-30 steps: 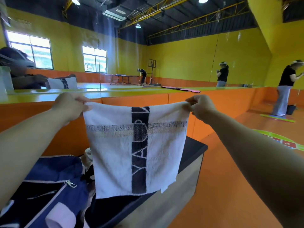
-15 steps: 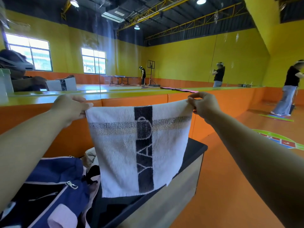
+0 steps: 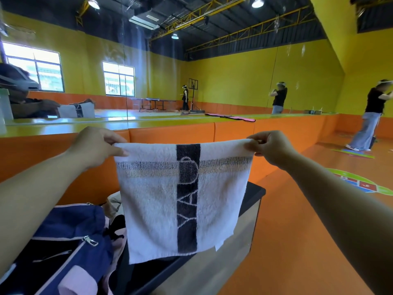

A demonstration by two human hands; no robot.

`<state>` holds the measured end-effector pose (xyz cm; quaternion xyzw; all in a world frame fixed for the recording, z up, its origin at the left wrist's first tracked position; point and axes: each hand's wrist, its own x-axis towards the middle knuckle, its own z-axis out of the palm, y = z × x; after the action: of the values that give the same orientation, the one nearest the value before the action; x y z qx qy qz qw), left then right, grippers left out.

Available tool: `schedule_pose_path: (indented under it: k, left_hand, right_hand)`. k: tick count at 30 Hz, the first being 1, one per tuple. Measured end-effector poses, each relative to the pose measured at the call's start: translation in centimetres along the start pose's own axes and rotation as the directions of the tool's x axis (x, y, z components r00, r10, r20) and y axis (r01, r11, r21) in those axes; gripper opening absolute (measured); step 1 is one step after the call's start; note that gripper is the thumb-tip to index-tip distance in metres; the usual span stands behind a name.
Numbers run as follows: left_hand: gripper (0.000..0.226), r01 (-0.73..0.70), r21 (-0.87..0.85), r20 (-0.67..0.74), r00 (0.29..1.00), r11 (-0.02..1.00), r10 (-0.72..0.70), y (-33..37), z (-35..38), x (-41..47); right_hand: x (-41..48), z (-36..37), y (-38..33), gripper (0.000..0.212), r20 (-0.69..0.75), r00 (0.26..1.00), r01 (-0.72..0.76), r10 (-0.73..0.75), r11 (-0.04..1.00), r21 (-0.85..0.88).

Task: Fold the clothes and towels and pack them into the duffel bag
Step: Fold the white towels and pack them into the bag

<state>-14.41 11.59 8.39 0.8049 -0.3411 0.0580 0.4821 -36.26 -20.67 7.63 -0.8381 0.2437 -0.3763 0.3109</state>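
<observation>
1. While the left hand (image 3: 95, 145) and right hand (image 3: 271, 149) each pinch a top corner, the towel (image 3: 182, 201) hangs flat between them, top edge level
2. The open duffel bag (image 3: 70, 241) lies below-left, nearer the left hand, on the bench (image 3: 253, 192)

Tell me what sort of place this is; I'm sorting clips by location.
Probably an indoor sports or activity hall: a table tennis table and a basketball hoop stand at the far end, orange padded walls, and a high ceiling with exposed trusses.
</observation>
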Motion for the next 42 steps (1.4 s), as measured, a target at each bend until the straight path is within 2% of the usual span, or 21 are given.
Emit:
schedule_pose_path:
  k: [2, 4, 9, 13, 15, 18, 21, 23, 24, 25, 27, 29, 31, 32, 34, 37, 42]
  left_hand:
    - [0.018, -0.040, 0.033, -0.023, 0.999, 0.999, 0.041, 0.0, -0.2, -0.1]
    - [0.022, -0.065, 0.056, -0.031, 0.997, 0.996, 0.067, -0.6, -0.4, 0.0]
    - [0.014, -0.116, 0.004, -0.090, 0.989, 0.993, 0.116, -0.9, -1.3, -0.4]
    - [0.013, -0.119, -0.026, -0.112, 0.987, 0.993, 0.115, -0.5, -1.3, 0.4]
    - [0.012, -0.083, -0.015, -0.088, 0.993, 0.996, 0.082, -0.5, -1.1, 1.1]
    - [0.007, -0.005, -0.018, -0.047, 0.999, 1.000, 0.004, -0.9, 0.0, 2.7]
    - [0.014, 0.109, -0.179, -0.009, 0.994, 0.978, -0.112, -2.1, 2.2, 4.3]
    - [0.009, 0.148, -0.236, -0.005, 0.988, 0.960, -0.154, -3.0, 3.6, 5.3]
    - [0.006, 0.145, -0.250, -0.024, 0.988, 0.957, -0.156, -3.3, 4.2, 5.8]
    - [0.013, 0.129, -0.267, -0.062, 0.987, 0.955, -0.150, -3.5, 4.6, 6.3]
    - [0.016, 0.050, -0.268, -0.176, 0.979, 0.962, -0.100, -3.2, 5.2, 7.1]
    - [0.007, -0.058, -0.149, -0.299, 0.954, 0.987, 0.011, -2.2, 5.3, 7.0]
    - [0.010, -0.147, -0.066, -0.355, 0.928, 0.987, 0.115, -1.8, 5.1, 6.3]
    - [0.008, -0.177, -0.085, -0.339, 0.931, 0.981, 0.139, -2.2, 5.0, 6.0]
    - [0.021, -0.164, -0.144, -0.269, 0.955, 0.976, 0.121, -3.8, 4.8, 4.9]
    - [0.033, -0.091, -0.076, -0.113, 0.990, 0.993, 0.082, -7.1, 5.2, 2.2]
    - [0.011, 0.078, -0.037, 0.143, 0.987, 0.996, -0.072, -10.2, 7.5, -2.9]
  right_hand:
    - [-0.3, -0.2, -0.2, 0.021, -0.039, 0.999, 0.026, -0.024, 0.999, 0.034]
    - [-0.6, -0.5, -0.5, 0.011, -0.067, 0.995, 0.078, -0.072, 0.993, 0.085]
    - [-1.5, -2.2, -1.2, 0.006, -0.159, 0.975, 0.183, -0.155, 0.967, 0.179]
    - [-1.6, -2.9, -1.8, 0.017, -0.162, 0.971, 0.213, -0.176, 0.945, 0.248]
    - [-0.8, -2.5, -1.5, 0.017, -0.131, 0.981, 0.172, -0.140, 0.944, 0.282]
    - [0.8, -1.1, -0.3, 0.013, -0.069, 0.997, 0.048, -0.032, 0.968, 0.244]
    - [2.3, 1.5, 1.5, 0.010, 0.011, 0.995, -0.102, 0.103, 0.962, 0.254]
    - [3.4, 3.3, 2.5, 0.010, 0.045, 0.986, -0.167, 0.161, 0.937, 0.306]
    - [3.9, 4.0, 2.9, 0.012, 0.041, 0.983, -0.181, 0.178, 0.927, 0.330]
    - [4.4, 4.6, 3.2, 0.013, 0.021, 0.983, -0.179, 0.183, 0.918, 0.355]
    - [5.3, 5.3, 3.4, 0.009, -0.059, 0.986, -0.116, 0.153, 0.906, 0.408]
    - [5.8, 5.3, 3.2, 0.010, -0.142, 0.984, -0.026, 0.105, 0.879, 0.476]
    - [5.6, 5.1, 3.1, 0.015, -0.192, 0.980, 0.050, 0.059, 0.854, 0.518]
    - [5.3, 5.0, 3.3, 0.015, -0.196, 0.980, 0.070, 0.039, 0.853, 0.518]
    - [4.1, 5.0, 4.3, 0.014, -0.159, 0.987, 0.055, 0.028, 0.868, 0.493]
    - [1.6, 5.8, 7.2, 0.010, -0.046, 0.996, -0.050, 0.076, 0.911, 0.410]
    - [-3.7, 7.9, 11.5, 0.007, 0.162, 0.969, -0.225, 0.184, 0.932, 0.283]
